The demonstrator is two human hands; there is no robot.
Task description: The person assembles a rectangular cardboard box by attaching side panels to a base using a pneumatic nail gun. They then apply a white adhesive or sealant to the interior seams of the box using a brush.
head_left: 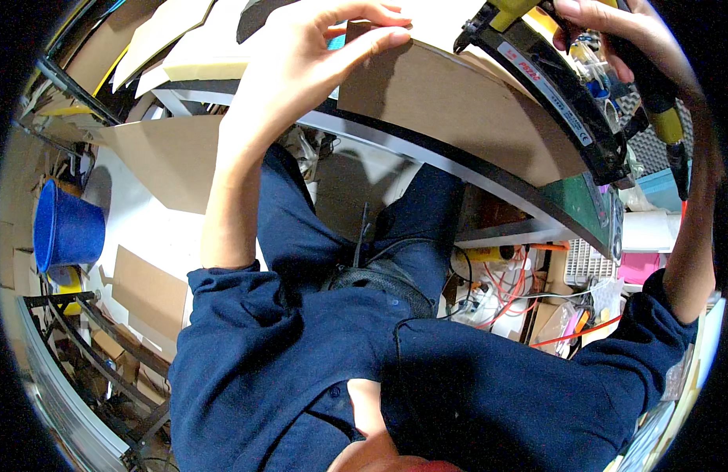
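At the top centre my left hand (pixel 297 67) pinches the upper edge of a brown board (pixel 450 98), thumb on one side and fingers on the other. This board rests along the dark front edge of a workbench (pixel 474 169). My right hand (pixel 627 35), at the upper right, is wrapped round the handle of a black and yellow air nail gun (pixel 541 90). The gun's nose is near the board's far edge, a short way right of my left fingertips; whether it touches cannot be made out. Its long magazine slants down across the board's right part.
Cut sheets of pale board (pixel 206 51) are stacked at the upper left. A blue bucket (pixel 69 224) stands on the left, above a black metal rack (pixel 104 354). Orange and red hoses (pixel 517 287) tangle below the bench at right, near a white plastic basket (pixel 590 261).
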